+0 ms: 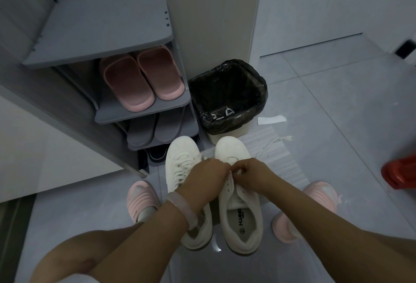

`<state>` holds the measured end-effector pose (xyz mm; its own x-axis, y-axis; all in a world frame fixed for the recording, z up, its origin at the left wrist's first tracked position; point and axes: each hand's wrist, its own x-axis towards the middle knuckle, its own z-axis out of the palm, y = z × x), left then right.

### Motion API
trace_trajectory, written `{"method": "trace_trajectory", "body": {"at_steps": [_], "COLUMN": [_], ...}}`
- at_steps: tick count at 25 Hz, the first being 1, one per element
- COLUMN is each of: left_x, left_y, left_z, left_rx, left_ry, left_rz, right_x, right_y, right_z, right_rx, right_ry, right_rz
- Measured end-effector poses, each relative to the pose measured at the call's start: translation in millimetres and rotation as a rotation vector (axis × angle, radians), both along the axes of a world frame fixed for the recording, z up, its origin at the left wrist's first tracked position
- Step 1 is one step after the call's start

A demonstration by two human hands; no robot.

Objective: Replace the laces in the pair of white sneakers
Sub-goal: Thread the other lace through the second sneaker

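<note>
Two white sneakers stand side by side on the floor, toes pointing away from me. The left sneaker [180, 161] is laced with a white lace. The right sneaker [240, 206] shows bare eyelets along its near part. Both hands meet over the right sneaker's front eyelets. My left hand [207, 176] reaches across from the left, fingers curled at the lace. My right hand [249, 172] pinches a white lace at the same spot. A loose white lace [273, 144] trails on the floor to the right of the sneakers.
A grey shoe rack [144, 111] at the left holds pink slippers [144, 80] and grey slippers. A bin with a black bag [227, 95] stands behind the sneakers. A white paper scrap [271, 120] lies nearby. A red object [400, 172] sits at the right edge. My feet wear pink shoes.
</note>
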<state>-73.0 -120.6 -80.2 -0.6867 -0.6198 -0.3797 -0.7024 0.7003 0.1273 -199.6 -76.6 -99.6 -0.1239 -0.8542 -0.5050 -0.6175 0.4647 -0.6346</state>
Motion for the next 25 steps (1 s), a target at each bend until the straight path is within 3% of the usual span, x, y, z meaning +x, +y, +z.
{"method": "trace_trajectory", "body": {"at_steps": [4, 7, 9, 12, 15, 16, 17, 19, 20, 21, 23, 25], "left_x": [3.9, -1.5, -2.0, 2.8, 7.3, 8.8, 10.2, 11.6, 12.0, 12.9, 16.1, 20.4], "left_y": [3.7, 17.3, 19.8, 14.5, 11.2, 10.2, 9.6, 9.2, 8.3, 5.7, -2.5, -10.5], "left_z": [10.1, 15.7, 11.4, 7.4, 4.7, 3.5, 3.3, 6.7, 8.2, 8.7, 7.6, 4.4], "left_rx": [-0.147, 0.224, 0.348, 0.378, 0.447, 0.485, 0.522, 0.595, 0.594, 0.545, 0.332, 0.183], "left_ry": [0.253, 0.190, 0.155, 0.237, 0.275, 0.281, 0.286, 0.290, 0.299, 0.326, 0.413, 0.442], "left_rz": [0.174, 0.369, 0.413, 0.483, 0.532, 0.553, 0.571, 0.592, 0.589, 0.580, 0.565, 0.510], "right_x": [6.4, -2.6, -4.3, -15.3, -69.1, -88.7, -102.8, -109.8, -100.0, -82.3, -38.3, -1.0], "right_y": [1.0, 5.1, 11.7, 11.0, -0.8, -1.7, -0.4, 2.2, 2.8, 4.7, 10.9, 15.6], "right_z": [0.4, 6.8, 10.3, 22.8, 55.6, 67.4, 78.7, 85.7, 83.3, 76.1, 51.0, 32.8], "right_rx": [0.016, 0.084, 0.113, -0.121, -0.422, -0.523, -0.581, -0.492, -0.406, -0.342, -0.220, -0.185], "right_ry": [-0.035, -0.340, -0.539, -0.804, -1.299, -1.338, -1.199, -0.477, -0.091, 0.164, 0.386, 0.463], "right_rz": [0.025, -0.135, -0.281, -0.627, -1.231, -1.315, -1.287, -0.968, -0.674, -0.318, 0.228, 0.371]}}
